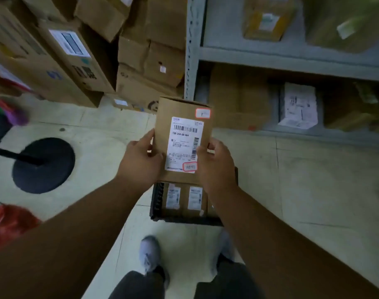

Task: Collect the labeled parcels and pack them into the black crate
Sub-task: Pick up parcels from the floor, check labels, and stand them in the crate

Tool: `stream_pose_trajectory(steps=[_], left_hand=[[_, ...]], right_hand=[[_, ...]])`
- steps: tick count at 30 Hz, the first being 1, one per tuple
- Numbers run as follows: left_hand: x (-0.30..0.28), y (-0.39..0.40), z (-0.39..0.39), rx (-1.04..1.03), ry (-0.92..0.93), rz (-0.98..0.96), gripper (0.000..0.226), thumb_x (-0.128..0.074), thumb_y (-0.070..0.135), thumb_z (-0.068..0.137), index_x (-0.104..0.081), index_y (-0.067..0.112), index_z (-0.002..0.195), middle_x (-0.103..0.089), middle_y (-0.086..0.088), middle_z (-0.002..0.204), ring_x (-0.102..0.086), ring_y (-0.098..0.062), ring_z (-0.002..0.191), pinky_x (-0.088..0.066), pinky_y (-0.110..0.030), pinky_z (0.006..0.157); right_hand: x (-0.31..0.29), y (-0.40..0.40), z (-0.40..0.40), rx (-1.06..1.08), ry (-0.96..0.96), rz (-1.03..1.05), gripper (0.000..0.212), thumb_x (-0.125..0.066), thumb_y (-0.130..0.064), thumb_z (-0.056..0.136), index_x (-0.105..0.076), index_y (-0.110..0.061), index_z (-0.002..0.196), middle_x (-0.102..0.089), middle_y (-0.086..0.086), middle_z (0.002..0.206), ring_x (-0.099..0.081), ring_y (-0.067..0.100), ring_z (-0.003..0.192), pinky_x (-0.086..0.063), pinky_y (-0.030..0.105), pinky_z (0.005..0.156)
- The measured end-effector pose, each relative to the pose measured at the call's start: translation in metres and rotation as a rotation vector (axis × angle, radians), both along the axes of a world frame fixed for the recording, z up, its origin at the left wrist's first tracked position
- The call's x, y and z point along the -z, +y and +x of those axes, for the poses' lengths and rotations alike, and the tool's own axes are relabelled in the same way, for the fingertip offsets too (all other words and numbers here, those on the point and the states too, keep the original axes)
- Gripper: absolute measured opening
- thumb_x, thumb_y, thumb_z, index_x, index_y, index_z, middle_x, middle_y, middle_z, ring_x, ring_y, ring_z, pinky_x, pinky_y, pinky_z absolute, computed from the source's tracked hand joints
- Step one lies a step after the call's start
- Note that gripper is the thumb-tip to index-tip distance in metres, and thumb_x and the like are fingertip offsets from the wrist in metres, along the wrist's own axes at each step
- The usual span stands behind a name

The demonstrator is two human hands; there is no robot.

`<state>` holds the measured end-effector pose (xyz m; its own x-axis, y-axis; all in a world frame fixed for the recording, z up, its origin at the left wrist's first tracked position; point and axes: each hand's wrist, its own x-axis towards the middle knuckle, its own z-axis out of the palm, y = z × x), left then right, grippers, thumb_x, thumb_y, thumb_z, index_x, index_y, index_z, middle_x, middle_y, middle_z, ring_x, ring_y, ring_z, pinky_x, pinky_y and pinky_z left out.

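Observation:
I hold a brown cardboard parcel (180, 117) with a white barcode label in front of me, label facing up. My left hand (139, 160) grips its left edge and my right hand (216, 165) grips its right edge, thumb over the label. Directly below it on the floor stands the black crate (157, 199). Inside the crate lie two labeled parcels (184, 198) side by side.
A grey metal shelf (270, 59) on the right holds more boxes and a white labeled parcel (298, 105). Stacked cardboard boxes (76, 52) fill the back left. A black round stand base (44, 165) sits on the tiled floor at left. My feet show below the crate.

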<state>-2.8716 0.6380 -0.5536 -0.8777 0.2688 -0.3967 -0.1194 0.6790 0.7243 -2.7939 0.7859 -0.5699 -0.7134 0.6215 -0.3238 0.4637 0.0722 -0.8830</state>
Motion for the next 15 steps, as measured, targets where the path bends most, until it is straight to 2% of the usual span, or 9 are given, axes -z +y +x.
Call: stream_pose_trajectory(steps=[4, 7, 10, 12, 15], left_hand=[[0.096, 0.001, -0.014, 0.052, -0.146, 0.001, 0.049, -0.056, 0.025, 0.095, -0.047, 0.034, 0.142, -0.061, -0.004, 0.121, -0.066, -0.027, 0.103, -0.058, -0.047, 0.086], [0.171, -0.007, -0.01, 0.03, -0.23, -0.024, 0.039, -0.057, 0.026, 0.098, -0.052, 0.031, 0.137, -0.065, -0.001, 0.113, -0.068, -0.025, 0.096, -0.06, -0.043, 0.083], [0.248, -0.013, 0.0, -0.032, -0.365, -0.023, 0.03, -0.058, 0.02, 0.096, -0.06, 0.023, 0.125, -0.069, -0.005, 0.109, -0.068, -0.029, 0.098, -0.058, -0.047, 0.086], [0.301, -0.016, 0.003, -0.03, -0.391, -0.096, 0.024, -0.056, 0.022, 0.096, -0.062, 0.021, 0.119, -0.07, -0.006, 0.106, -0.069, -0.029, 0.094, -0.059, -0.047, 0.084], [0.38, -0.021, 0.007, -0.062, -0.394, -0.206, 0.027, -0.055, 0.022, 0.095, -0.057, 0.016, 0.122, -0.068, -0.009, 0.106, -0.068, -0.029, 0.091, -0.06, -0.044, 0.076]], right_hand=[[0.1, -0.006, -0.017, 0.003, -0.158, -0.035, 0.01, -0.053, -0.024, 0.1, -0.061, -0.028, 0.104, -0.07, -0.005, 0.109, -0.062, 0.002, 0.076, -0.044, 0.004, 0.047], [0.183, -0.005, -0.021, -0.034, -0.28, -0.031, 0.009, -0.053, -0.03, 0.1, -0.06, -0.033, 0.097, -0.072, -0.004, 0.109, -0.07, 0.014, 0.087, -0.049, 0.011, 0.053], [0.269, -0.011, -0.017, -0.053, -0.36, -0.044, 0.013, -0.053, -0.035, 0.099, -0.059, -0.036, 0.087, -0.072, -0.006, 0.103, -0.071, 0.018, 0.089, -0.052, 0.017, 0.055], [0.327, -0.021, -0.008, -0.074, -0.392, -0.081, 0.012, -0.052, -0.041, 0.097, -0.061, -0.036, 0.091, -0.071, -0.008, 0.098, -0.07, 0.015, 0.086, -0.054, 0.018, 0.057], [0.412, -0.039, 0.005, -0.106, -0.438, -0.137, 0.017, -0.053, -0.044, 0.095, -0.064, -0.032, 0.1, -0.07, -0.01, 0.09, -0.069, 0.008, 0.078, -0.054, 0.016, 0.054]])
